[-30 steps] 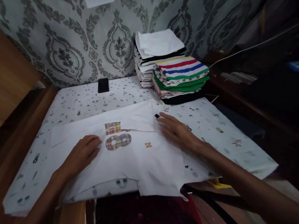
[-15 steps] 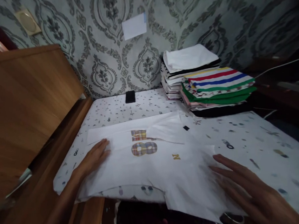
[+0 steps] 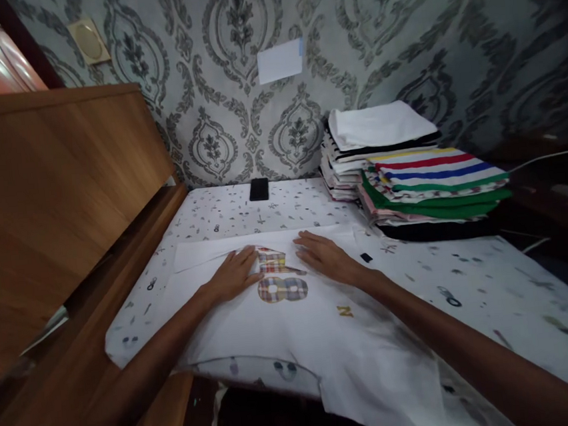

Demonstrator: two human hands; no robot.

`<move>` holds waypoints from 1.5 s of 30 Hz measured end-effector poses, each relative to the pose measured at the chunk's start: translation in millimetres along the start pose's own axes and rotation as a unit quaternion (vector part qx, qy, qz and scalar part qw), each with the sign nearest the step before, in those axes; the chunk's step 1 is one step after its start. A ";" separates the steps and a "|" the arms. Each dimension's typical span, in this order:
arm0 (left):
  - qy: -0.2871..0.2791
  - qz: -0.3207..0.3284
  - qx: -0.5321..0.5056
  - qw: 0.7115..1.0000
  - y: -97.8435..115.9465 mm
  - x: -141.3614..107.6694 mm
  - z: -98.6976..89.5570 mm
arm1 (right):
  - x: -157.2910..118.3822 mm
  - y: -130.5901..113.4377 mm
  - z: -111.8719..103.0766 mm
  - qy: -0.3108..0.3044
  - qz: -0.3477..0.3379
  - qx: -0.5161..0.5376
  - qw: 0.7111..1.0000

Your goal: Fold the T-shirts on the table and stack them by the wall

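Note:
A white T-shirt (image 3: 285, 330) lies spread on the patterned tabletop, with a plaid figure 8, another plaid patch above it and a small yellow letter N. Its far part looks folded over, with creases running across. My left hand (image 3: 232, 273) rests flat on the shirt just left of the plaid patch, fingers stretched out. To the right of that patch, my right hand (image 3: 327, 257) also lies flat on the cloth with fingers extended. Neither hand grips the fabric. A small black tag (image 3: 366, 257) sits to the right of my right hand.
Folded clothes (image 3: 381, 126) are stacked at the back right, with a striped and green pile (image 3: 436, 175) before them. A black phone (image 3: 259, 189) lies near the wall. A wooden panel (image 3: 54, 175) borders the left side. The patterned sheet (image 3: 214, 213) covers the table.
My right hand has moved from the near right edge of the shirt inward and away from me. My left hand has shifted right, toward the plaid patch. The view has moved slightly.

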State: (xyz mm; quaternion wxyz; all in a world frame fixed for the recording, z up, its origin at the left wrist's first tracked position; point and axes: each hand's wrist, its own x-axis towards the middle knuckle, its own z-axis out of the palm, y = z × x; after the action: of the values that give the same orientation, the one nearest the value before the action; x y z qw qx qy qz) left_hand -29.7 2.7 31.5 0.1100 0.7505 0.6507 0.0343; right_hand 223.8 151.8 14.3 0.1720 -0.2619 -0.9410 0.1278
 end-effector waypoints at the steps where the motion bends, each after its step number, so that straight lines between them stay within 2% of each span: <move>1: 0.007 -0.011 0.007 1.000 -3.1 -3.3 0.7 | 0.8 5.7 6.1 0.003 0.009 -0.008 1.000; 5: 0.029 -0.034 0.010 0.999 -14.5 -27.2 0.0 | -8.8 17.8 22.9 0.031 0.021 -0.031 0.999; 9: 0.039 -0.011 -0.011 0.999 -17.4 -41.0 -2.0 | -5.0 1.5 19.7 0.005 0.008 -0.051 0.999; 15: 0.053 -0.001 -0.005 0.999 -18.7 -22.3 4.8 | 55.7 -60.2 15.3 -0.060 -0.051 -0.071 0.994; 19: 0.066 0.008 -0.012 0.998 -21.6 -11.0 10.8 | 86.8 -83.6 26.0 -0.052 -0.017 -0.096 0.994; 24: 0.051 0.000 -0.008 0.999 -21.2 -3.2 8.6 | 88.5 -76.0 38.1 -0.013 0.003 -0.043 0.999; 29: 0.052 -0.116 0.003 0.992 -32.9 -6.7 0.1 | 82.2 -64.1 43.9 0.002 -0.036 0.009 0.999; 33: 0.036 -0.192 0.017 0.981 -55.9 -23.6 -5.4 | 80.0 -60.5 47.1 0.023 -0.076 0.038 0.996; 39: 0.068 -0.213 -0.036 0.974 -81.2 -53.4 -13.0 | 79.7 -59.5 46.4 0.008 -0.127 0.048 0.991; 45: 0.054 -0.244 -0.019 0.968 -104.0 -78.2 -18.8 | 76.8 -63.0 43.6 -0.025 -0.132 0.024 0.991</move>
State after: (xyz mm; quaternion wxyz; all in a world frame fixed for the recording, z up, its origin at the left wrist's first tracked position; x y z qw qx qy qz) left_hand -146.0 -58.6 35.2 0.0939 0.5642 0.8182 0.0590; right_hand 116.8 134.2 15.3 0.1702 -0.1283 -0.9679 0.1335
